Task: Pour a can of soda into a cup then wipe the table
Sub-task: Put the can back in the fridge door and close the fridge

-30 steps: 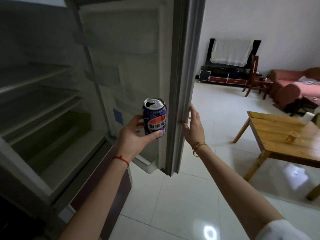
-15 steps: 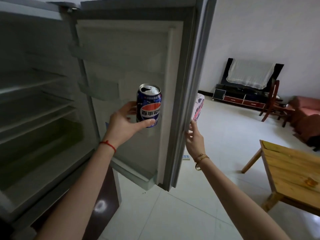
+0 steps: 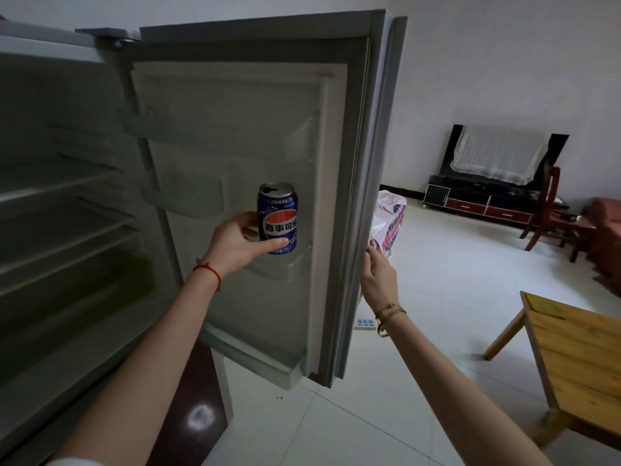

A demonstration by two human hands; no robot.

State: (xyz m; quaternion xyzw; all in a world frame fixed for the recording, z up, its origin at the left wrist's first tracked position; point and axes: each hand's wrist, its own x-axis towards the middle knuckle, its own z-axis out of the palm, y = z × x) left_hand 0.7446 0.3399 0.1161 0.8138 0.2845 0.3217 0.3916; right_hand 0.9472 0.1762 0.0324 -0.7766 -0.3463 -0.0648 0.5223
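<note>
My left hand [image 3: 235, 243] grips a blue soda can [image 3: 278, 216], upright, its top opened, in front of the inner side of the open fridge door [image 3: 235, 146]. My right hand [image 3: 378, 274] holds the outer edge of that door with its fingers curled over the edge. A corner of the wooden table [image 3: 578, 348] shows at the lower right. No cup is in view.
The open fridge [image 3: 50, 213] with bare shelves fills the left. A plastic bag [image 3: 389, 220] sits on the tiled floor behind the door, a power strip [image 3: 364, 323] lies near it. A TV stand [image 3: 484, 200], wooden chair [image 3: 551, 210] and red sofa [image 3: 605, 237] stand at the far right.
The view has tilted up and left, so the table slid to the edge and the cup left the view. The can stays in my left hand; my right hand stays on the door edge.
</note>
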